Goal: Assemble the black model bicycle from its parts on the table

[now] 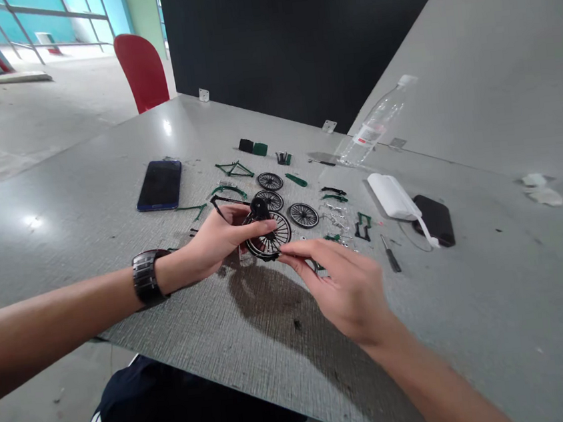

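Right now we hold a small black spoked wheel (269,238) just above the grey table (110,209), between both hands. Our left hand (218,238) clamps its upper rim and a black part (259,207) sitting on top, thumb laid across the spokes. Our right hand (342,288) pinches the lower rim with thumb and forefinger. The wheel stands nearly upright, its face turned toward us. 3 more wheels (303,215) lie just beyond.

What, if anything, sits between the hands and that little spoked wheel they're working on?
Nothing visible. The left hand holds the spoked wheel, and the right hand has its fingers at the wheel's rim.
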Tool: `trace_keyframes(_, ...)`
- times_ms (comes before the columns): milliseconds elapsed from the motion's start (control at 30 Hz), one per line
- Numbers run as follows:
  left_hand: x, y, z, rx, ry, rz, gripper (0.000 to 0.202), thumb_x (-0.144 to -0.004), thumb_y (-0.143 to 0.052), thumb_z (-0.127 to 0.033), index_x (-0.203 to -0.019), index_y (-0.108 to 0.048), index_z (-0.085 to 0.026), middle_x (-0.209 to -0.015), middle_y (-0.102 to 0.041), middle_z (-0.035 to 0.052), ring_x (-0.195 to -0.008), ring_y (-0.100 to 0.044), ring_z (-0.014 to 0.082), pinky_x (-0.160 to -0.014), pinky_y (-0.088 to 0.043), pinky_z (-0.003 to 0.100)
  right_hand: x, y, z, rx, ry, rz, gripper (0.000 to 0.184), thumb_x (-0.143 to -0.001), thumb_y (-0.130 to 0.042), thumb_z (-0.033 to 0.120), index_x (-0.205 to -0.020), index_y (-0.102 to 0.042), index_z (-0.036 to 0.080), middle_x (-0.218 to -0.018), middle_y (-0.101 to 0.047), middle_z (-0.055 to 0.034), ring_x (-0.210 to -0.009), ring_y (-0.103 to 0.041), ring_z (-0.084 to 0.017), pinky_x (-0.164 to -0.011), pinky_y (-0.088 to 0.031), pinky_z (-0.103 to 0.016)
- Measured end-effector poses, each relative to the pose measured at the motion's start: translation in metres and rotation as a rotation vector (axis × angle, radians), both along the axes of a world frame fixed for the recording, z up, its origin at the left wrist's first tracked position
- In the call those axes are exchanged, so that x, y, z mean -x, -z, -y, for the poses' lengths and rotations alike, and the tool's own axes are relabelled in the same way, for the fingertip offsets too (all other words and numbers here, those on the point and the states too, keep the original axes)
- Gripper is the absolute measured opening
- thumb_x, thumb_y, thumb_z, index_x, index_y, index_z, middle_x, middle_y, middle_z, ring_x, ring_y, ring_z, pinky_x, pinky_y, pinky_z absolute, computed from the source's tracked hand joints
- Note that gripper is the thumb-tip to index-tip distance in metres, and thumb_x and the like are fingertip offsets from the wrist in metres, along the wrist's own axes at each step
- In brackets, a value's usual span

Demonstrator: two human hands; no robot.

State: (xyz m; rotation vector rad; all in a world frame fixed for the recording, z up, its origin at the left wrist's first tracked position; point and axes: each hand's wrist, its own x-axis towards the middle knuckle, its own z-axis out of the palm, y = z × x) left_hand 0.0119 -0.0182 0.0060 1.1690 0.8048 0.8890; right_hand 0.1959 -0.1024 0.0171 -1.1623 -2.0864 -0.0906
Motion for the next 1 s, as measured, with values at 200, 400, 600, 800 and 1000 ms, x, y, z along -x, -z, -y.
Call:
trace_keyframes(200, 0.0, 0.007, -0.002, -0.039, 0.001, 0.007, 0.028, -0.07, -0.087, -0.035, -0.079, -0.072, -0.014, -0.069, -0.063, 0.0002, -0.055, -0.054, 0.0075, -0.039, -0.032, 0.018, 0.002, 0.001, 0.001, -0.084, -0.007, 0.131, 0.015, -0.093, -0.061, 0.006, -0.1, -0.069, 0.016, -0.093, -0.073, -0.0049, -0.087, -0.065, -0.016, -0.083, -0.053, -0.03)
trace_keyframes(400, -0.001, 0.01, -0.002, -0.032, -0.003, 0.012, 0.028, -0.07, -0.088, -0.035, -0.08, -0.073, -0.013, -0.072, -0.065, 0.0015, -0.055, -0.054, 0.0074, -0.039, -0.032, 0.018, 0.007, 0.003, 0.0, -0.106, 0.026, 0.171, 0.014, -0.095, -0.058, 0.009, -0.099, -0.07, 0.016, -0.081, -0.066, -0.0043, -0.078, -0.058, -0.016, -0.073, -0.05, -0.03)
trace_keyframes(600, 0.0, 0.014, -0.004, -0.052, 0.002, 0.006, 0.027, -0.072, -0.086, -0.037, -0.082, -0.073, -0.015, -0.071, -0.066, 0.002, -0.052, -0.052, 0.0078, -0.039, -0.031, 0.02, 0.007, 0.004, 0.0, -0.106, 0.035, 0.179, 0.015, -0.095, -0.057, 0.009, -0.097, -0.07, 0.016, -0.08, -0.066, -0.0041, -0.077, -0.058, -0.016, -0.075, -0.05, -0.03)
trace_keyframes(800, -0.001, 0.012, -0.003, -0.066, 0.004, 0.007, 0.027, -0.071, -0.086, -0.036, -0.077, -0.071, -0.014, -0.07, -0.064, 0.001, -0.055, -0.054, 0.0078, -0.04, -0.032, 0.018, 0.008, 0.003, -0.001, -0.104, 0.05, 0.216, 0.013, -0.094, -0.059, 0.008, -0.095, -0.071, 0.014, -0.078, -0.064, -0.0045, -0.076, -0.057, -0.017, -0.073, -0.049, -0.03)
trace_keyframes(1000, -0.001, 0.012, -0.003, -0.085, -0.017, -0.013, 0.028, -0.072, -0.086, -0.037, -0.076, -0.07, -0.015, -0.069, -0.063, 0.0005, -0.054, -0.052, 0.0079, -0.041, -0.032, 0.019, 0.012, 0.007, -0.001, -0.105, 0.066, 0.263, 0.018, -0.095, -0.055, 0.008, -0.097, -0.071, 0.012, -0.078, -0.066, -0.0056, -0.074, -0.056, -0.017, -0.072, -0.05, -0.031)
